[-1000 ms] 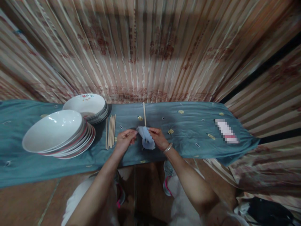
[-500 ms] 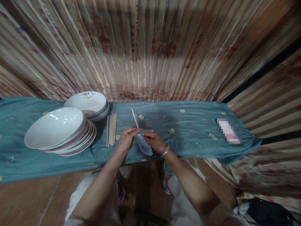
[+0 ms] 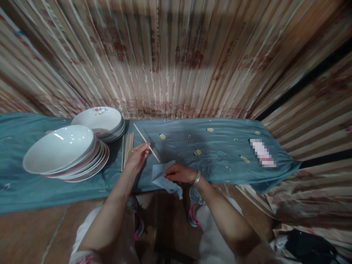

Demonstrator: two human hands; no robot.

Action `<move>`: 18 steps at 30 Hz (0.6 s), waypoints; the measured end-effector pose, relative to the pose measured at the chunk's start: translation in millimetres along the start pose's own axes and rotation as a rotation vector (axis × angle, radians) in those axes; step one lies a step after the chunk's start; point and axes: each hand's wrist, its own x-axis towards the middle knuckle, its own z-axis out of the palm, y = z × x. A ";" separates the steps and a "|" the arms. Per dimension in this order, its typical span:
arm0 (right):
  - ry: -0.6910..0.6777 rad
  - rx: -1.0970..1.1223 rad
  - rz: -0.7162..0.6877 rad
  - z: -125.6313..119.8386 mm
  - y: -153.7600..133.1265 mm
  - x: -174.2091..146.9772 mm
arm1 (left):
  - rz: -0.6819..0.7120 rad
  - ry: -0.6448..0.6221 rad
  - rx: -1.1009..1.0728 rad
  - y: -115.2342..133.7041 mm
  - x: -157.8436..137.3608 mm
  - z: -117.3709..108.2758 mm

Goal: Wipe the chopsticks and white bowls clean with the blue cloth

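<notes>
Chopstick in one hand, cloth in the other

The chopstick [image 3: 140, 134] slants above the worktop [image 3: 214, 165], pinched in the left hand's [image 3: 136, 156] narrow grip. The right hand's [image 3: 181, 174] grip is closed on the blue cloth [image 3: 157, 172], near the stick's lower end; whether they touch, I cannot tell. Wiping seems well along: the other sticks [image 3: 129, 143] lie lined up beside two bowl stacks [image 3: 66, 148], perhaps done, leaving this one to join them.

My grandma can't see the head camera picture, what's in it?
A person's left hand holds one chopstick and the right hand a blue cloth, above a teal tablecloth. To the left are more chopsticks and two stacks of dishes.
</notes>
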 end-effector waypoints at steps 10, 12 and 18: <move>-0.165 0.238 0.016 10.9 -8.1 -20.5 | 0.015 -0.212 0.514 -55.8 8.9 43.3; -0.176 0.238 0.005 9.1 -9.0 -21.8 | 0.010 -0.264 0.594 -63.3 13.9 59.9; -0.085 0.193 -0.019 3.6 -12.3 -27.7 | 0.052 -0.376 0.811 -79.9 28.3 97.6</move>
